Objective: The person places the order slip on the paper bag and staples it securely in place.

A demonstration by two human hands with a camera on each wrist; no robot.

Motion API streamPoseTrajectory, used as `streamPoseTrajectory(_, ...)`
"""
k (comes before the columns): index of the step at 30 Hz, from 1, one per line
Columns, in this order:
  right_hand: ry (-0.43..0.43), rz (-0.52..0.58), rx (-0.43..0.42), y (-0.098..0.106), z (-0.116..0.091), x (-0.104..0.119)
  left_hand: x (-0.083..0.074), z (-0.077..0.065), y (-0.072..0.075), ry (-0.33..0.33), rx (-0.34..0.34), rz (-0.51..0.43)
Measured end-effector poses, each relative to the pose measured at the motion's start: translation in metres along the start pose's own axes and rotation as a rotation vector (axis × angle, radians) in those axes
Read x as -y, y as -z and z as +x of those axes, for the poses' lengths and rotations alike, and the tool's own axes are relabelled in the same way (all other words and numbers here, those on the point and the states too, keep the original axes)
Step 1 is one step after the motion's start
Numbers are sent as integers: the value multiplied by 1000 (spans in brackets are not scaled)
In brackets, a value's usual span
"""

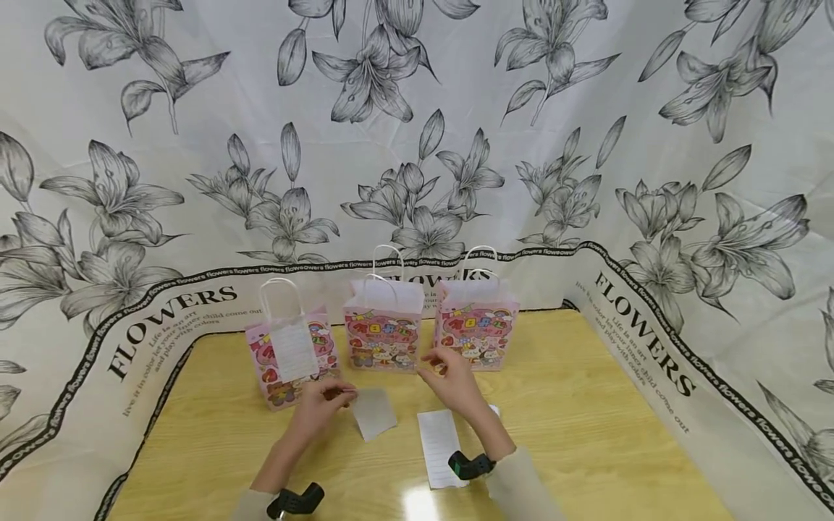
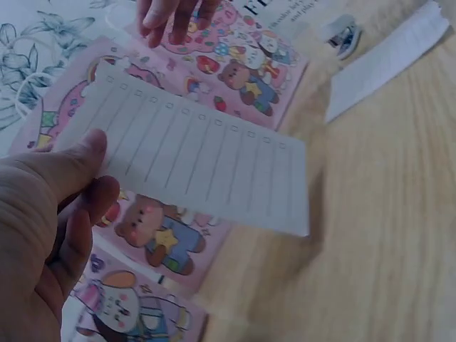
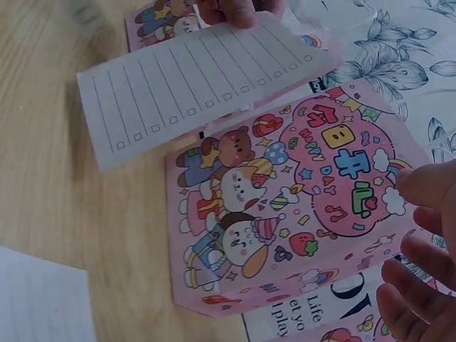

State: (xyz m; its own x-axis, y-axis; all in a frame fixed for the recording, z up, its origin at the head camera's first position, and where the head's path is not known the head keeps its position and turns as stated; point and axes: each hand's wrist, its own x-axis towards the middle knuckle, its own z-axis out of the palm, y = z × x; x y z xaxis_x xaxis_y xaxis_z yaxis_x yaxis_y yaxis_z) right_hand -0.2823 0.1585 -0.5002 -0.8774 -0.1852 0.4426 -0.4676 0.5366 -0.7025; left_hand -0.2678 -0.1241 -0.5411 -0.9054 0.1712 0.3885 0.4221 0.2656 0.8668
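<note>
My left hand (image 1: 321,407) pinches one end of a lined paper sheet (image 2: 192,153) between thumb and fingers. The sheet has a row of small checkboxes along one edge and hangs above the table, in front of the middle pink gift bag (image 1: 383,336). My right hand (image 1: 451,380) is beside that bag's lower right side, its fingers loosely bent with nothing seen between them. In the right wrist view its thumb overlaps the edge of the cartoon-printed bag (image 3: 285,192); whether it touches cannot be told.
The left gift bag (image 1: 267,354) has a lined sheet (image 1: 295,352) on its front. A third gift bag (image 1: 476,329) stands at the right. Another lined sheet (image 1: 439,449) lies on the wooden table (image 1: 586,434), near a small white object with a metallic part (image 2: 342,35). Flower-printed cloth surrounds the back.
</note>
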Motion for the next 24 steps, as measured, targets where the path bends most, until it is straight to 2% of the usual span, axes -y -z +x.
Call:
streamPoseTrajectory(3, 48, -13, -91, 5, 18, 9, -9, 10, 6, -74, -9, -18)
streamPoseTrajectory(6, 68, -33, -145, 10, 35, 19, -20, 23, 11, -108, -3, -9)
streamPoseTrajectory(10, -20, -52, -122, 12, 52, 27, -32, 40, 17, -186, -17, 85)
streamPoseTrajectory(13, -101, -54, -107, 8, 60, 29, -40, 55, 20, -299, -61, 161)
streamPoseTrajectory(18, -151, -42, -133, 2, 67, 30, -54, 75, 20, -410, -125, 207)
streamPoseTrajectory(22, -177, -66, -182, -4, 67, 27, -59, 86, 16, -425, -137, 221)
streamPoseTrajectory(24, -167, -82, -203, -6, 67, 24, -60, 92, 14, -398, -125, 217)
